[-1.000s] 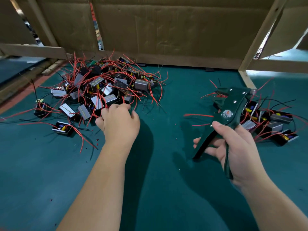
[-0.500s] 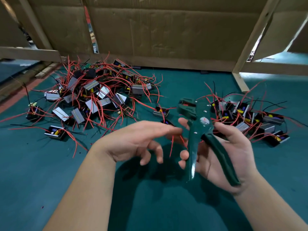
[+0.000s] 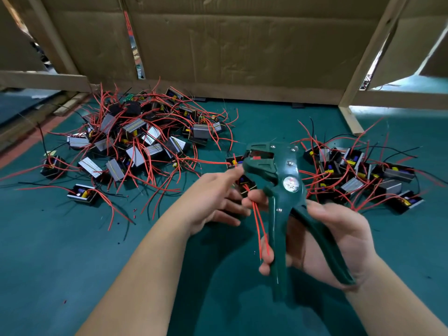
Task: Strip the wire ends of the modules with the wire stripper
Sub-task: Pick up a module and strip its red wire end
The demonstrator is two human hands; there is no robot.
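Note:
My right hand (image 3: 339,238) grips both handles of the dark green wire stripper (image 3: 288,185), which stands upright with its jaws at the top pointing left. My left hand (image 3: 213,200) holds a small black module (image 3: 247,186) just left of the stripper, forefinger and thumb reaching up to the jaws. The module is mostly hidden behind my fingers and the tool. Two of its red wires (image 3: 258,226) hang down beside the left handle. A large pile of modules with red wires (image 3: 135,141) lies at the back left. A smaller pile (image 3: 351,170) lies to the right.
Everything lies on a green mat (image 3: 72,263). A cardboard wall (image 3: 242,49) closes the back, with a wooden post (image 3: 349,117) at the right. Single modules lie apart at the left (image 3: 82,194) and by the stripper's jaws (image 3: 234,161). Bits of red insulation dot the mat.
My left hand left the big pile with a module and came up to the stripper's jaws. My right hand lifted the stripper from the right pile and stood it upright in the middle.

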